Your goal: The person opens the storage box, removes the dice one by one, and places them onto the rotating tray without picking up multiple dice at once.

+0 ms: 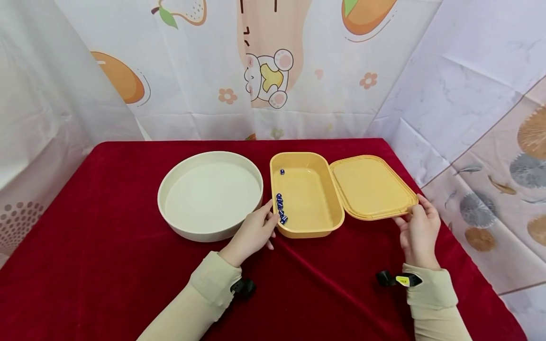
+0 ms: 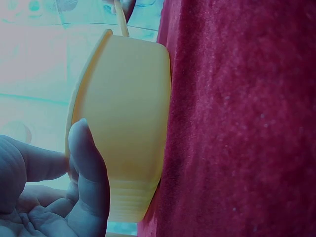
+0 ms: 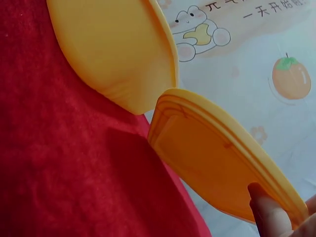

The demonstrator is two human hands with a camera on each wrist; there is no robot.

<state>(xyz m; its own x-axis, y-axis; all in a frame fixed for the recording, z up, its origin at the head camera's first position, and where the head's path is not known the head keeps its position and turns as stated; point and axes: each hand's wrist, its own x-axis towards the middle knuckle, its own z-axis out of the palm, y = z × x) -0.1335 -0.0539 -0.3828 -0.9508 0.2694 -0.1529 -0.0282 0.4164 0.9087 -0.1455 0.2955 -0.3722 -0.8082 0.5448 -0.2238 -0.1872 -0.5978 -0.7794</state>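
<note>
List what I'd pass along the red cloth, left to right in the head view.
Shallow round cream-white basin, deep rectangular yellow plastic-looking box, flat rounded-corner yellow lid, right grip pinching the lid's edge.

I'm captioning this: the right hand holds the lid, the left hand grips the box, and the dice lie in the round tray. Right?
No: the dice lie in the box, not the round tray, as the head view shows. The right hand holds the lid and the left hand grips the box.
</note>
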